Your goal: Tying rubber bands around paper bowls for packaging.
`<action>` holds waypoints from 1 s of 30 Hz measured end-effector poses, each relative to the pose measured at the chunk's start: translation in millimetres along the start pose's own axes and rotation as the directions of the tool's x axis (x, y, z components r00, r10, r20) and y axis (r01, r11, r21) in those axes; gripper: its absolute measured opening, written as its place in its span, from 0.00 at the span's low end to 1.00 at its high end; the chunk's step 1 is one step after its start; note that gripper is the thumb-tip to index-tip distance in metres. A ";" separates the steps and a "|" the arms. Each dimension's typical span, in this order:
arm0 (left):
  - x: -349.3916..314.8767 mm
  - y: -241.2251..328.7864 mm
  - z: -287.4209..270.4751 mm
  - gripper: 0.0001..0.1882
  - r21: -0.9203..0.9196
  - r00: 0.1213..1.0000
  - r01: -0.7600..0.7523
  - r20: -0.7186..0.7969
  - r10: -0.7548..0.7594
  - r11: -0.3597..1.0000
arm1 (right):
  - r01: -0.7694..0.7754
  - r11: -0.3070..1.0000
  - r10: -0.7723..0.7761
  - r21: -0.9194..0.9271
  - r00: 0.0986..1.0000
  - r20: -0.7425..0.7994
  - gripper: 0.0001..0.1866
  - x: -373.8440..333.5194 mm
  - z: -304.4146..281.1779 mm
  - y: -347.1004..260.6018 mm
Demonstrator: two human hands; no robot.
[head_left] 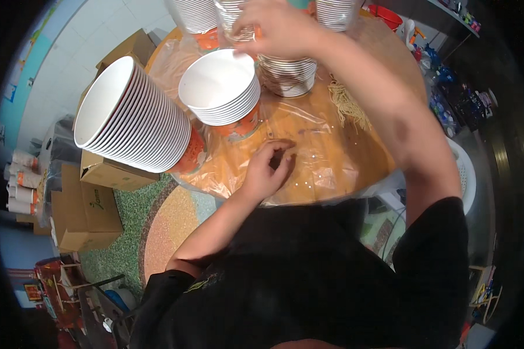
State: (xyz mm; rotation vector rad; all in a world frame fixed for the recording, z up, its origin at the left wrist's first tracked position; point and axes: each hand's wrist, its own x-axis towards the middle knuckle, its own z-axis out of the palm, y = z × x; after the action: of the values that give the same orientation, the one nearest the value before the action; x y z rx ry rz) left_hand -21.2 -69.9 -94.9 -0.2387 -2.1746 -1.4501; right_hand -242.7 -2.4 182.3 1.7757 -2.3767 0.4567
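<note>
My left hand (266, 170) rests at the near edge of a round wooden table (326, 151) under clear plastic sheeting. Its fingers curve loosely, with a gap before the thumb and nothing visible inside. My right hand (276, 29) reaches across to the far side, over stacked paper bowls (288, 78) and beside a plastic-wrapped stack (230, 14). Motion blurs its fingers, so any hold is unclear. A short stack of white paper bowls (221, 81) with orange patterned sides stands between the hands. Left of it leans a long nested stack of larger paper tubs (137, 119).
A bundle of tan strings (348, 104) lies under my right forearm. More wrapped stacks (335, 14) stand at the far edge, near a red basin (385, 16). Cardboard boxes (87, 212) sit on the floor at left. A white basin (463, 174) is at right.
</note>
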 end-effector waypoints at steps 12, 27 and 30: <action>46.7 33.8 -59.0 0.34 0.449 0.889 -0.058 -0.384 0.251 0.892 | 0.174 0.970 -0.146 0.171 0.976 -0.161 0.10 -45.3 97.1 -30.4; 54.7 41.4 -84.3 0.25 0.771 0.891 0.015 -0.299 0.341 0.637 | 0.119 0.982 -0.043 0.150 0.900 -0.434 0.10 -57.1 137.5 -62.3; 53.7 45.1 -85.5 0.24 0.763 0.891 0.021 -0.307 0.334 0.646 | 0.142 0.980 -0.060 0.138 0.878 -0.475 0.10 -54.7 135.8 -65.7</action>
State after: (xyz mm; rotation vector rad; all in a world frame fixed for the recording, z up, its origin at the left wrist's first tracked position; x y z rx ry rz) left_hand -21.5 -135.4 -5.8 0.1748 -2.1033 -0.3350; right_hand -154.6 -13.2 48.6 1.6076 -1.9450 0.9766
